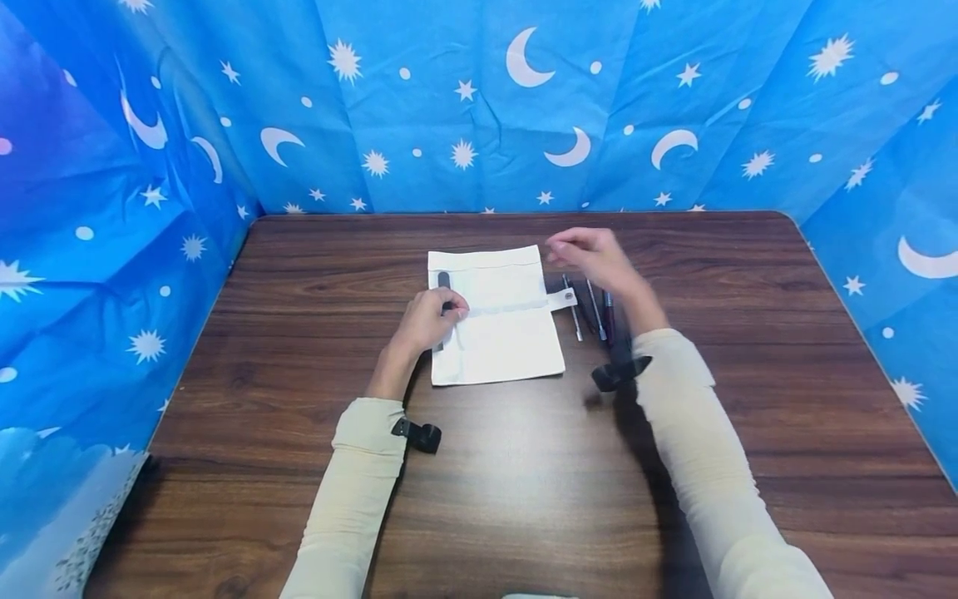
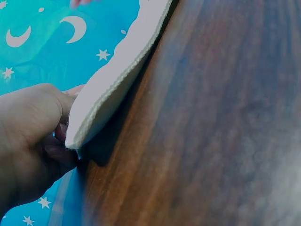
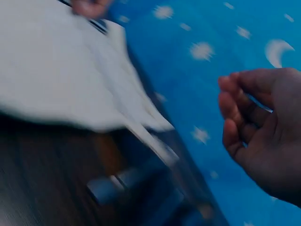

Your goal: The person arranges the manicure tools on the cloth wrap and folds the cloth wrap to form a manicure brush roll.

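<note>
A white fabric tool pouch (image 1: pixel 503 343) lies unfolded on the table, with a pocket seam across its middle. At its left side, my left hand (image 1: pixel 430 318) pinches the pouch by the pocket edge. One dark-handled tool (image 1: pixel 444 279) stands in the left slot, partly hidden by that hand. In the left wrist view, the pouch's stitched edge (image 2: pixel 110 92) lifts off the table beside the hand (image 2: pixel 33 122). Past the pouch's upper right corner, my right hand (image 1: pixel 599 258) hovers with loosely bent fingers and holds nothing visible; the right wrist view shows its fingertips close together.
Several slim metal tools (image 1: pixel 596 309) lie right of the pouch, near its snap strap (image 1: pixel 562 299); they blur in the right wrist view. The brown wooden table (image 1: pixel 494 491) meets a blue moon-and-star cloth (image 1: pixel 464 108) at the back and sides. A white edge (image 1: pixel 539 596) shows at the bottom.
</note>
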The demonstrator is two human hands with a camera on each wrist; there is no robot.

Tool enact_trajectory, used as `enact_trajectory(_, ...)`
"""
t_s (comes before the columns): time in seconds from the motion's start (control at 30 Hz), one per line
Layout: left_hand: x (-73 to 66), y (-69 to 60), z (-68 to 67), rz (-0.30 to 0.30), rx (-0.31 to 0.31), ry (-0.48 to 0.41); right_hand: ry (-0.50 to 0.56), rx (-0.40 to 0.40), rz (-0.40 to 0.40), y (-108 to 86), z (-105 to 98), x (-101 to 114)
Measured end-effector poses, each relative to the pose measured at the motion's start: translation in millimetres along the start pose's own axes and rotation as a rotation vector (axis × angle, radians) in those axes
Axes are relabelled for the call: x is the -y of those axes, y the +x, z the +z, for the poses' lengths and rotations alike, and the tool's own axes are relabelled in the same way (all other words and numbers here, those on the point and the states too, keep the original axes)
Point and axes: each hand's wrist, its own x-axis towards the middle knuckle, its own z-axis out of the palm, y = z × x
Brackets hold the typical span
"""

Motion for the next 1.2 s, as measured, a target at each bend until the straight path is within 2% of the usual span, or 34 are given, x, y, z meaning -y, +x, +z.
enact_trajectory(0.07,0.2,0.1,0.3,-0.001,0.001,-0.002,0.023,-0.073,0.031,-10.4,-21,-6)
enact_trajectory(0.17,1.0,-0.3,1.1,0.011,-0.006,0.001,-0.047,-0.151,0.120,-24.1,-47,-18)
enact_trajectory(0.23,2.1,-1.0,1.4,0.037,-0.024,0.006,-0.133,-0.167,0.186,-31.3,-58,-25)
enact_trajectory(0.33,4.2,-1.9,1.9,0.081,-0.060,0.026,-0.293,-0.135,0.241,-36.9,-66,-34)
enact_trajectory(0.43,5.9,-2.6,3.3,0.104,-0.089,0.022,-0.384,-0.114,0.294,-40.2,-69,-42)
enact_trajectory(0.57,6.0,-3.7,4.3,0.088,-0.108,-0.013,-0.444,-0.090,0.404,-44.5,-68,-45)
enact_trajectory(0.67,4.6,-4.7,3.3,0.081,-0.107,-0.003,-0.469,-0.044,0.481,-47.5,-67,-45)
enact_trajectory(0.8,3.3,-4.2,2.3,0.070,-0.088,0.025,-0.493,-0.012,0.534,-49.1,-65,-44)
enact_trajectory(1.03,3.5,-0.2,2.2,0.009,-0.068,0.024,-0.587,-0.074,0.521,-43.1,-58,-41)
enact_trajectory(1.2,2.9,1.1,1.5,-0.023,-0.054,0.020,-0.591,-0.182,0.543,-41.7,-51,-46)
